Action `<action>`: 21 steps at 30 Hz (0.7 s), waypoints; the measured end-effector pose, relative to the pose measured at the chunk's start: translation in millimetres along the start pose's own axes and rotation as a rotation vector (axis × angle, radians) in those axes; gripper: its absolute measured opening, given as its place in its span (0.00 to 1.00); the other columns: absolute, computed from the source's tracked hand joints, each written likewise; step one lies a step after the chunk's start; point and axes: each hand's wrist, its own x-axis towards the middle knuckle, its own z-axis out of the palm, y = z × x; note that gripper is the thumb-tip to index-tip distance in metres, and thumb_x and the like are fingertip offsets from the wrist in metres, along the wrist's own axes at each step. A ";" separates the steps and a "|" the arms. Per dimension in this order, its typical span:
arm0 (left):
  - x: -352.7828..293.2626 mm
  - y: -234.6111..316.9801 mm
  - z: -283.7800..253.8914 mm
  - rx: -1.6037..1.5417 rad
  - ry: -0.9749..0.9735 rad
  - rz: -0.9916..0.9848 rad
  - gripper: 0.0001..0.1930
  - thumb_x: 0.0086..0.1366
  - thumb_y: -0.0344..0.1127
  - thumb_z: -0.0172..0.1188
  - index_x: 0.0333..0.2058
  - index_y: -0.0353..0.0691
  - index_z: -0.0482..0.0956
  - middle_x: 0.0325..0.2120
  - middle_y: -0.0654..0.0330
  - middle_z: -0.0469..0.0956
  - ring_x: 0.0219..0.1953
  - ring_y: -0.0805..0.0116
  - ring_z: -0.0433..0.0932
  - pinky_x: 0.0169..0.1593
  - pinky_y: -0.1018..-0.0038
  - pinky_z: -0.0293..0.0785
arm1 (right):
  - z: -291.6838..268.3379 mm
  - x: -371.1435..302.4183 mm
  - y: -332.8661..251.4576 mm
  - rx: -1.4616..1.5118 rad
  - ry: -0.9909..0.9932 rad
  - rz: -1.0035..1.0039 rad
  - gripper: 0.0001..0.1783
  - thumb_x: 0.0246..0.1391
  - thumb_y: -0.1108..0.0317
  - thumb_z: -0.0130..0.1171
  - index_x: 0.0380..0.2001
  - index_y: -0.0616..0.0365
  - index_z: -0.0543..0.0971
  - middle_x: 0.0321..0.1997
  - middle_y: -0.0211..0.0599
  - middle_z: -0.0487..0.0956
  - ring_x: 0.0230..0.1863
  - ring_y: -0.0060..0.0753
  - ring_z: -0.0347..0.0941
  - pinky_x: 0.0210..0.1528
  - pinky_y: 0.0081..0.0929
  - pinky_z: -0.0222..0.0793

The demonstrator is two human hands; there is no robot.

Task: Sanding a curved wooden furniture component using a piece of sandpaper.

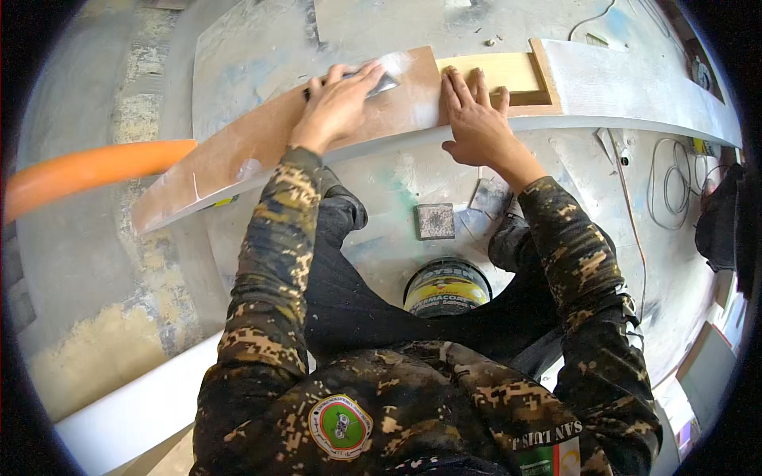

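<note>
A long board lies across in front of me, bare brown on its left part and whitish on its right part. My left hand presses on its brown face, fingers closed over a dark flat sanding pad. Pale dust lies just beyond the fingertips. Farther right, my right hand rests with fingers spread at the near side of a rectangular cutout. Light yellowish wood shows inside that cutout. Nothing is visible in the right hand.
An orange tube reaches the board's left end. Between my legs stands a paint bucket, with a grey square block on the floor before it. Coiled cable and a dark shape are at the right. A white panel lies lower left.
</note>
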 end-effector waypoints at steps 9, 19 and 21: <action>4.4 2.9 10.6 -0.043 0.117 0.012 0.39 0.57 0.22 0.55 0.69 0.56 0.65 0.70 0.69 0.62 0.66 0.54 0.61 0.64 0.54 0.54 | 1.7 1.2 -12.8 -0.018 0.037 -0.007 0.60 0.47 0.54 0.69 0.74 0.62 0.44 0.80 0.43 0.44 0.78 0.66 0.39 0.67 0.81 0.42; 13.2 8.8 18.5 0.034 0.238 0.048 0.34 0.60 0.24 0.52 0.67 0.47 0.64 0.69 0.66 0.62 0.64 0.49 0.62 0.58 0.44 0.58 | 3.0 3.4 -14.7 -0.040 0.058 -0.005 0.60 0.45 0.54 0.69 0.74 0.61 0.45 0.80 0.43 0.43 0.78 0.65 0.39 0.66 0.81 0.44; 8.1 32.0 19.7 0.045 0.192 0.016 0.33 0.61 0.25 0.51 0.67 0.47 0.64 0.69 0.66 0.62 0.64 0.49 0.62 0.57 0.42 0.58 | 6.6 1.0 -7.1 -0.012 0.058 0.007 0.61 0.45 0.53 0.69 0.74 0.61 0.45 0.80 0.43 0.44 0.77 0.65 0.40 0.66 0.81 0.44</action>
